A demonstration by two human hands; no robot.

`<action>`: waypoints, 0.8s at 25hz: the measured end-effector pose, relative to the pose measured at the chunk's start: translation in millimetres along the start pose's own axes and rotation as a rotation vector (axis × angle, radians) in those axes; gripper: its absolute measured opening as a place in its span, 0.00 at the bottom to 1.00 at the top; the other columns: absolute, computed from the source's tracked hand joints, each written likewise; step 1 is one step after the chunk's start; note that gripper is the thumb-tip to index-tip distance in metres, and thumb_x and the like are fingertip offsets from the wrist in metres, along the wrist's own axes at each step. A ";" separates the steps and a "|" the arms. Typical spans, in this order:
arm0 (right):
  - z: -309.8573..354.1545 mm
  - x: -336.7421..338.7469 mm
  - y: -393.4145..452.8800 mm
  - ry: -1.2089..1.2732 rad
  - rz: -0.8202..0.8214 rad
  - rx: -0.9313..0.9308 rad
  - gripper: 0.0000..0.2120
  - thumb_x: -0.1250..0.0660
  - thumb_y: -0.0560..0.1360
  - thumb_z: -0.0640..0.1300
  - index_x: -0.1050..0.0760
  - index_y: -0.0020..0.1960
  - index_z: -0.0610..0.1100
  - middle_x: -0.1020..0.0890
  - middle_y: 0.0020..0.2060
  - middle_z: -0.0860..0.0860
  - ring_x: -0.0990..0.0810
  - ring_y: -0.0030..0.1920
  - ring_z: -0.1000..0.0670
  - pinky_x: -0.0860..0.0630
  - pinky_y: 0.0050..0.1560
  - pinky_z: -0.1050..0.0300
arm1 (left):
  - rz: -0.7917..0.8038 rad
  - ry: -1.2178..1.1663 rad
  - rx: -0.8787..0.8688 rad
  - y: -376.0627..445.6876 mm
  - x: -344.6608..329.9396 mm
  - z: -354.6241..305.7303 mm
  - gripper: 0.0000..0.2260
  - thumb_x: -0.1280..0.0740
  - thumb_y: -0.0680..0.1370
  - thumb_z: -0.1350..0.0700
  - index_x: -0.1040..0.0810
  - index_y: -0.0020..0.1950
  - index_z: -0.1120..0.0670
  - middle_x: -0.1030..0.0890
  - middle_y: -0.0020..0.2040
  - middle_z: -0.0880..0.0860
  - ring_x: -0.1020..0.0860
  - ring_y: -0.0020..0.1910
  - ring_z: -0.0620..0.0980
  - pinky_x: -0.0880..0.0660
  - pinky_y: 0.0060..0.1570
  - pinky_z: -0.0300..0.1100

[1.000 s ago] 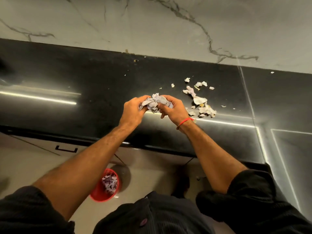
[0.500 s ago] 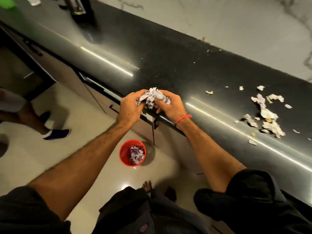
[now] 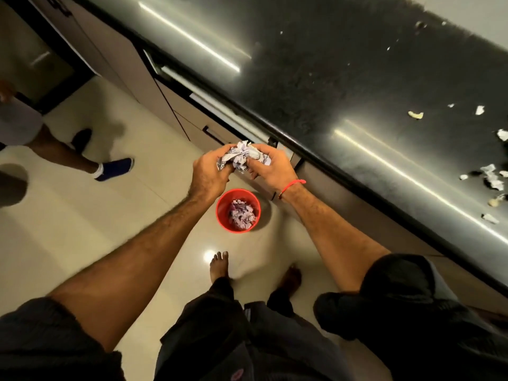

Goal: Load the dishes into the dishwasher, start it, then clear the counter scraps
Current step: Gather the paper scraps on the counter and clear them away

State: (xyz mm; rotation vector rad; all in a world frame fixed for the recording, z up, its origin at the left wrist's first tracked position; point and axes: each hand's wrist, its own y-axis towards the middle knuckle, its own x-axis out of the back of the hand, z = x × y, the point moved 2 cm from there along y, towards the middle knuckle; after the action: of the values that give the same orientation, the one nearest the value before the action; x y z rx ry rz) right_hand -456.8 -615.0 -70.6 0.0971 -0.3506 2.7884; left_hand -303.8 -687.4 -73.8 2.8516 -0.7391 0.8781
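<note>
Pale glossy floor tiles spread beneath us, with a long black counter running diagonally across the upper right and grey cabinet fronts below its edge. We held a bunched wad of scraps, pale and purplish, between both hands out past the counter's edge, above the floor. Our left hand curled its fingers around the wad's left side, and our right hand, a red thread at its wrist, gripped the right side with bent fingers; both were closed firmly on the bundle, leaving only its crumpled top showing. Below our hands on the floor stood a red bin, already holding a heap of similar purplish scraps. More loose scraps lay scattered on the counter at the far right, well apart from our hands. Our bare feet showed just short of the bin. At the left edge we could see another person's leg and a dark blue shoe.
</note>
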 end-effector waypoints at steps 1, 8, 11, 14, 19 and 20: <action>-11.6 -6.1 3.2 -0.002 -0.022 -0.040 0.11 0.31 0.76 0.35 0.21 0.57 0.44 0.17 0.41 0.43 0.20 0.36 0.48 0.19 0.37 0.53 | 0.024 -0.021 0.014 2.6 -3.5 13.7 0.17 0.28 0.76 0.56 0.20 0.64 0.44 0.15 0.50 0.44 0.17 0.42 0.44 0.17 0.45 0.49; -149.7 -47.6 37.6 -0.039 -0.208 -0.276 0.13 0.28 0.74 0.38 0.20 0.56 0.48 0.16 0.45 0.50 0.17 0.42 0.51 0.19 0.52 0.46 | 0.174 -0.040 0.088 32.1 -61.1 140.0 0.18 0.29 0.75 0.62 0.18 0.63 0.51 0.19 0.52 0.39 0.24 0.50 0.31 0.30 0.53 0.21; -238.3 -70.0 56.8 -0.083 -0.216 -0.356 0.15 0.29 0.73 0.40 0.20 0.59 0.46 0.14 0.46 0.48 0.15 0.45 0.46 0.18 0.48 0.47 | 0.235 -0.024 0.167 34.3 -99.0 221.0 0.19 0.31 0.75 0.66 0.18 0.64 0.53 0.17 0.57 0.45 0.22 0.54 0.39 0.35 0.52 0.17; -328.3 -92.9 73.6 -0.035 -0.267 -0.418 0.14 0.31 0.74 0.37 0.20 0.59 0.43 0.14 0.40 0.50 0.14 0.40 0.46 0.17 0.41 0.51 | 0.287 -0.008 0.172 41.1 -137.5 295.3 0.17 0.30 0.76 0.64 0.19 0.65 0.55 0.16 0.60 0.52 0.21 0.58 0.46 0.33 0.57 0.26; -445.0 -124.5 99.0 0.001 -0.234 -0.540 0.12 0.35 0.77 0.34 0.23 0.60 0.41 0.17 0.43 0.43 0.19 0.34 0.48 0.19 0.37 0.54 | 0.460 0.129 0.365 -2.6 -214.5 432.4 0.18 0.38 0.83 0.63 0.28 0.73 0.58 0.23 0.68 0.53 0.23 0.63 0.46 0.27 0.63 0.35; -460.7 -125.7 101.9 -0.001 -0.239 -0.559 0.13 0.35 0.77 0.34 0.24 0.62 0.39 0.18 0.44 0.43 0.19 0.34 0.48 0.19 0.35 0.56 | 0.549 0.412 0.374 -36.1 -234.0 477.3 0.19 0.46 0.86 0.62 0.37 0.78 0.60 0.30 0.75 0.58 0.29 0.72 0.53 0.31 0.70 0.44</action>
State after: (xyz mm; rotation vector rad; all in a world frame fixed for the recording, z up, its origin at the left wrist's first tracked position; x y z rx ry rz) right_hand -383.9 -631.7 -553.1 0.0066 -1.0249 2.3589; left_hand -210.9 -651.3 -597.1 2.6134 -1.4504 1.7728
